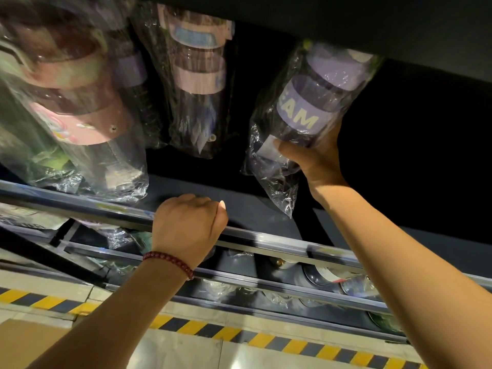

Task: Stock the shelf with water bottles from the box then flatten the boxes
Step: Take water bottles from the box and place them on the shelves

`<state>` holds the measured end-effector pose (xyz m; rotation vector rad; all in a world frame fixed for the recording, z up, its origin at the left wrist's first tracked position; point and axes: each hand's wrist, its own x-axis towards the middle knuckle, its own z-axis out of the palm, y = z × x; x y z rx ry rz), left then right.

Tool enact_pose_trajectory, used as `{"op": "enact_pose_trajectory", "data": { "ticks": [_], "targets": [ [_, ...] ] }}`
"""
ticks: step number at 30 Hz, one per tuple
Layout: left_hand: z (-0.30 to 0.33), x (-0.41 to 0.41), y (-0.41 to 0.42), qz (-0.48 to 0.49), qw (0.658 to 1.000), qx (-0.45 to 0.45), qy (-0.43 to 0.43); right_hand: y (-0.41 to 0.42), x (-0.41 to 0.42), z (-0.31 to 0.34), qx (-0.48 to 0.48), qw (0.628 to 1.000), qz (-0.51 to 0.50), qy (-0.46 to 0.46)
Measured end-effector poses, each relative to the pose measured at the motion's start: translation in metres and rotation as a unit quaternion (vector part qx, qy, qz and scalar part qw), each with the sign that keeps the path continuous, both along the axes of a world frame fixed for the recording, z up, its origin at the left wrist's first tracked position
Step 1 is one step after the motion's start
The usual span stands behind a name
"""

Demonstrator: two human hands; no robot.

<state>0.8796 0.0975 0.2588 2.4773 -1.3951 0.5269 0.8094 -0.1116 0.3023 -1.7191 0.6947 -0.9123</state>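
Note:
A purple-banded water bottle [314, 102] in a clear plastic bag stands tilted on the dark shelf [253, 206], and my right hand [311, 161] grips its base from below. My left hand [189, 227], with a red bead bracelet on the wrist, is curled into a fist resting on the shelf's front rail [279, 243]. Further left on the same shelf stand bagged bottles: a pink-banded one [80, 115] at the front, another pink-banded one [197, 83] behind, and a purple-banded one [130, 70] between them. A cardboard box [29, 344] shows at the bottom left.
Lower shelves [266, 286] below the rail hold more bagged bottles. The board of the shelf above [346, 27] hangs close over the bottle tops. Yellow and black hazard tape [266, 339] runs along the tiled floor. Bare dark shelf lies right of the held bottle.

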Motion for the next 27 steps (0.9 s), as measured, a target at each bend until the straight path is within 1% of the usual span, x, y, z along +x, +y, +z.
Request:
{"op": "enact_pose_trajectory", "data": {
  "ticks": [4, 9, 15, 17, 18, 21, 24, 27],
  "targets": [
    [-0.001, 0.001, 0.0, -0.006, 1.0, -0.015, -0.001, -0.005, 0.001, 0.004, -0.035, 0.999, 0.012, 0.015],
    [-0.002, 0.0, 0.0, -0.005, 1.0, -0.021, -0.001, -0.009, 0.005, 0.011, -0.094, 0.995, 0.009, -0.016],
    [-0.003, 0.001, 0.0, -0.002, 1.0, -0.016, 0.001, -0.015, 0.014, 0.021, -0.154, 0.986, -0.065, 0.021],
    [-0.003, 0.001, 0.0, -0.005, 1.0, -0.02, 0.002, -0.017, 0.013, 0.017, -0.175, 0.981, -0.072, 0.028],
    [-0.003, 0.0, 0.0, -0.007, 1.0, -0.022, 0.002, -0.017, 0.011, 0.015, -0.18, 0.981, -0.061, 0.028],
    [-0.002, 0.0, 0.0, -0.008, 1.0, -0.025, 0.0, -0.013, 0.011, 0.007, -0.143, 0.989, 0.017, 0.038],
    [-0.002, 0.0, 0.0, -0.01, 1.0, -0.024, -0.005, -0.006, 0.013, -0.002, -0.092, 0.993, 0.048, 0.063],
    [-0.002, 0.0, 0.0, -0.012, 1.0, -0.028, -0.007, 0.0, 0.014, -0.009, -0.054, 0.994, 0.063, 0.068]
  ]
}}
